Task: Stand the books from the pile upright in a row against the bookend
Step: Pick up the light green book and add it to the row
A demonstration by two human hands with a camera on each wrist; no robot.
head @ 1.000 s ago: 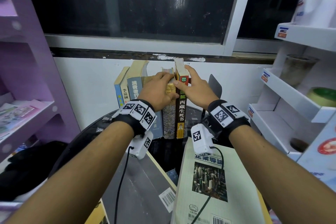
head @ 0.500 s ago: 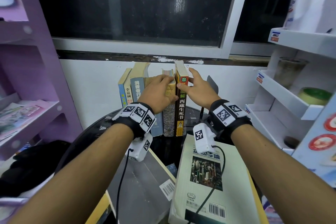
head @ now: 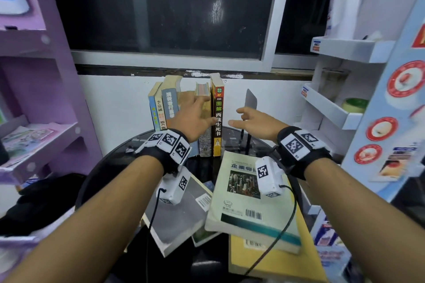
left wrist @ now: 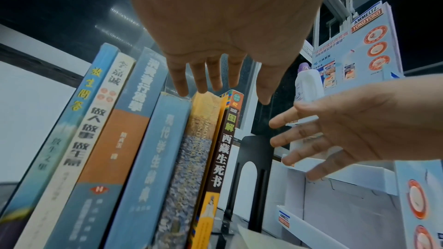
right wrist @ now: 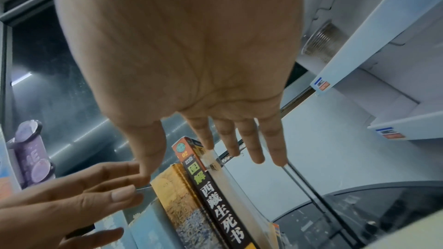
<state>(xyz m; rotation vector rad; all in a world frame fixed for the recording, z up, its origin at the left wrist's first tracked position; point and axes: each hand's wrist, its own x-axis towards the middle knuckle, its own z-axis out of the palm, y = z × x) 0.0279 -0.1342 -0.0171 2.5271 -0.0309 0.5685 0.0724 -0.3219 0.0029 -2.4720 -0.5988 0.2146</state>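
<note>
Several books (head: pixel 170 103) stand upright in a row at the back of the dark round table (head: pixel 234 139); the brown-spined book (head: pixel 217 119) is at the row's right end. A black bookend (head: pixel 250 100) stands to its right with a gap between. My left hand (head: pixel 204 110) is open with straight fingers in front of the mottled yellow book (left wrist: pixel 191 149); whether it touches the book is unclear. My right hand (head: pixel 236 118) hovers open between the row and the bookend, holding nothing. The pile lies nearer: a pale green book (head: pixel 243 209), a grey book (head: pixel 179 216), a yellow one (head: pixel 276 262) underneath.
A purple shelf unit (head: pixel 39 142) stands at the left and white display shelves (head: pixel 331 110) at the right, both close to the table. The white wall and a dark window are right behind the row. Something black (head: pixel 46 197) lies at the lower left.
Both hands gripped the tops of the right-hand books before; now they have let go and opened. The right hand has drawn back to the right, away from the brown-spined book.
</note>
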